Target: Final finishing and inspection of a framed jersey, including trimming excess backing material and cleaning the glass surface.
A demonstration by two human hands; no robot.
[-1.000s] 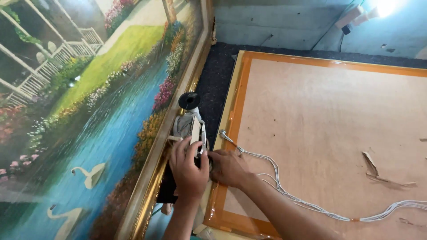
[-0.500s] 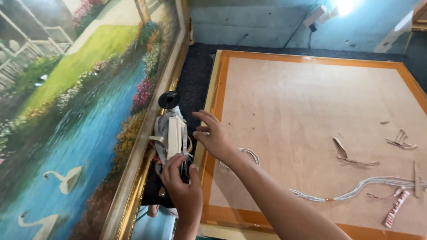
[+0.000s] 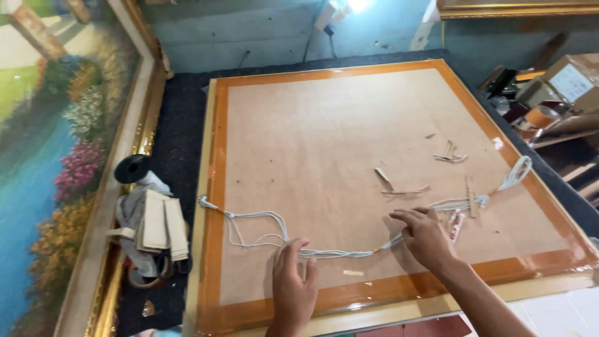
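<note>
A large picture frame lies face down, showing its brown backing board (image 3: 349, 137) edged with orange tape (image 3: 215, 206). A white cord (image 3: 262, 228) runs across the board from its left edge to a bundle at the right edge (image 3: 516, 171). My left hand (image 3: 293, 287) rests flat on the board near the front edge, fingers apart, fingertips touching the cord. My right hand (image 3: 427, 238) is further right and pinches the cord where it rises off the board.
A gold-framed garden painting (image 3: 56, 143) leans at the left. Beside it lies a pile with a black round knob (image 3: 131, 168) and folded beige strips (image 3: 159, 223). Paper scraps (image 3: 399, 187) dot the board. Boxes and a tape roll (image 3: 540, 117) crowd the right.
Both hands have left the pile at the left and moved right onto the board, now on the white cord. The view has swung right.
</note>
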